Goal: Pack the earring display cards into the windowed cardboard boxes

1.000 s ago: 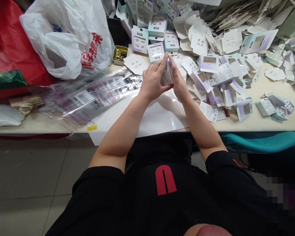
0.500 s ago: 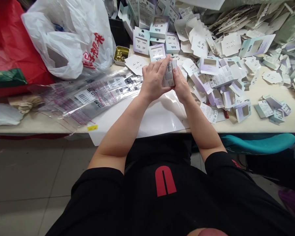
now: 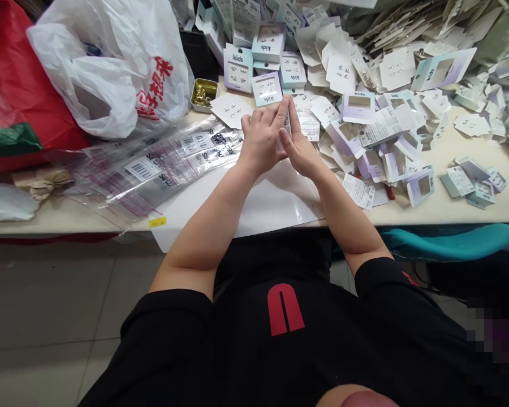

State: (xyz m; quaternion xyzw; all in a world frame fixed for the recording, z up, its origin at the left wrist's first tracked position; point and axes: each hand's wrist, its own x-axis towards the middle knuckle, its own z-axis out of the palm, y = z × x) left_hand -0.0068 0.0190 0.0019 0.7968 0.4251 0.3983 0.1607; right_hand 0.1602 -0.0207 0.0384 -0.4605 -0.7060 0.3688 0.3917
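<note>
A small printed earring box [image 3: 283, 134] is pressed between my two hands, mostly covered by fingers. My left hand [image 3: 261, 135] grips it from the left, fingers bent over its far side. From the right, my right hand [image 3: 301, 148] lies against the box with straight fingers held together and the thumb on the near side. Just beyond my fingertips lies a "kids" box [image 3: 267, 89] with earrings in its window; a second "kids" box [image 3: 238, 68] leans behind it. An earring card [image 3: 231, 109] rests left of my left hand.
Clear barcoded plastic bags [image 3: 152, 169] and a white carrier bag [image 3: 110, 73] lie left. A small tin [image 3: 204, 94] holds gold-coloured pieces. Opened boxes [image 3: 382, 161] and many earring cards [image 3: 396, 69] cover the right side. A teal chair back [image 3: 449, 242] sits at the table edge.
My right hand has turned and flattened against the box, its fingers now stretched along it. The box's printed side, visible before, is mostly covered. The view has shifted slightly.
</note>
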